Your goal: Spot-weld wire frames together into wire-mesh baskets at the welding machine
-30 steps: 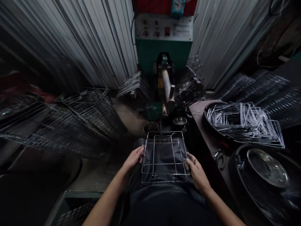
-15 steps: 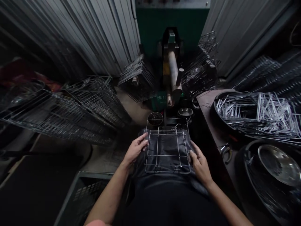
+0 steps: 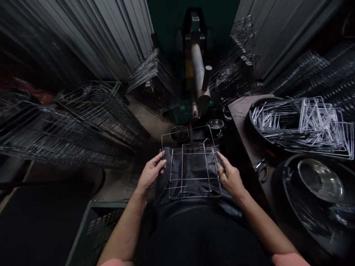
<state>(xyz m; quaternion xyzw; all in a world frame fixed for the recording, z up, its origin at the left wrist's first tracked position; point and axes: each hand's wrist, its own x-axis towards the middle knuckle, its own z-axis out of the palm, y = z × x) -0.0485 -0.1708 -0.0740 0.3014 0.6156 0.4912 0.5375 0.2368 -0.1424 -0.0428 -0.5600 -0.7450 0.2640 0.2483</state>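
Note:
A square wire basket frame (image 3: 191,171) rests on my dark apron-covered lap. My left hand (image 3: 151,171) grips its left rim with fingers pinched on the wire. On the opposite rim, my right hand (image 3: 229,176) is closed the same way. The frame's far wall stands up toward the spot-welding machine (image 3: 196,74), whose cylindrical arm points at me just beyond the basket.
Stacks of wire racks (image 3: 83,122) fill the left side, and more lean on either side of the machine. On the right bench, a dark tub holds bent wire frames (image 3: 302,122) and another holds a steel bowl (image 3: 318,181). Pliers (image 3: 262,168) lie near the bench edge. Two small bowls (image 3: 180,133) sit beneath the welder.
My view has tilted down and moved closer to the machine. Both hands have slid forward along the basket's side rims, and the frame's far end has lifted slightly.

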